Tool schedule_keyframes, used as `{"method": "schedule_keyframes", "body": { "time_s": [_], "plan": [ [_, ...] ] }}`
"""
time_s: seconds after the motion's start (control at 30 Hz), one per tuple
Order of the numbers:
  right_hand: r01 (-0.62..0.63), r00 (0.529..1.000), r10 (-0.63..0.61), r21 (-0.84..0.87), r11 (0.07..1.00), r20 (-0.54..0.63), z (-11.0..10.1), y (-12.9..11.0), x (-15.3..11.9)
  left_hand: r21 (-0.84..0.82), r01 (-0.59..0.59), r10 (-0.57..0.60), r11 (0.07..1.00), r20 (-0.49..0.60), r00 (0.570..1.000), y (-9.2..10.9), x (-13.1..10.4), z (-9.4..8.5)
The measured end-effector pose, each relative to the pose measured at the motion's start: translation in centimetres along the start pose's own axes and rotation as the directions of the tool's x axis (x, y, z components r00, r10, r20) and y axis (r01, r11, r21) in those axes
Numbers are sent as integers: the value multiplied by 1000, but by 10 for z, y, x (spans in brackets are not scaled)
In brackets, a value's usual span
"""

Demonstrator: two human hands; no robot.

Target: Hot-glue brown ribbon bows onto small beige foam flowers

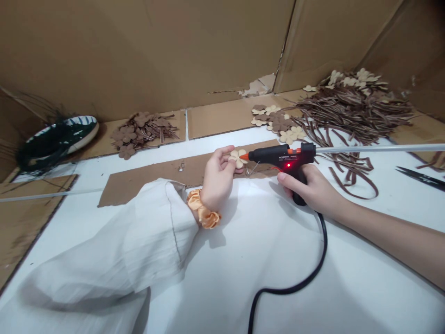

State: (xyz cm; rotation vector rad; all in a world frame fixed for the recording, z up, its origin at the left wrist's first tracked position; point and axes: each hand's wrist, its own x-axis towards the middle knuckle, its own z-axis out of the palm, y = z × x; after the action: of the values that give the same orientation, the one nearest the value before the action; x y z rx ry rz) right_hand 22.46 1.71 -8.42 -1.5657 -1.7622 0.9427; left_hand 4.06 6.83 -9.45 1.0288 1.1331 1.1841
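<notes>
Between the fingers of my left hand [219,174] is a cream flower cutout [238,159], its petals facing up. My right hand [309,188] is wrapped round the handle of a black hot glue gun [274,156] with a lit red light. The gun's orange nozzle points left and meets the flower near its centre, as far as I can see. A long clear glue stick [375,148] runs out of the gun's back. Under the nozzle lies a brown cardboard strip [156,178] on the white table.
Brown ribbon strips [354,111] and more flowers [278,121] are heaped at the back right. Another brown flower pile [141,130] lies at back left, near a dish [81,134] of dark threads. Black tweezers [420,177] lie right. The power cord [295,288] curves towards me.
</notes>
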Motion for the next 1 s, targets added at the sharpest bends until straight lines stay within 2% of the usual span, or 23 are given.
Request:
{"method": "schedule_keyframes", "body": {
  "time_s": [0.3,0.6,1.0],
  "plan": [
    [-47,999,48,-40,998,21,-2,-7,-3,0,-13,13,1000,-23,1000,-1,0,-2],
    [-30,999,30,-38,999,22,-1,-8,-2,-5,-22,22,1000,-44,999,-3,0,-3],
    [-13,1000,14,-122,992,7,0,-5,-1,9,-5,6,1000,-103,995,2,-3,-3]
  ]
}}
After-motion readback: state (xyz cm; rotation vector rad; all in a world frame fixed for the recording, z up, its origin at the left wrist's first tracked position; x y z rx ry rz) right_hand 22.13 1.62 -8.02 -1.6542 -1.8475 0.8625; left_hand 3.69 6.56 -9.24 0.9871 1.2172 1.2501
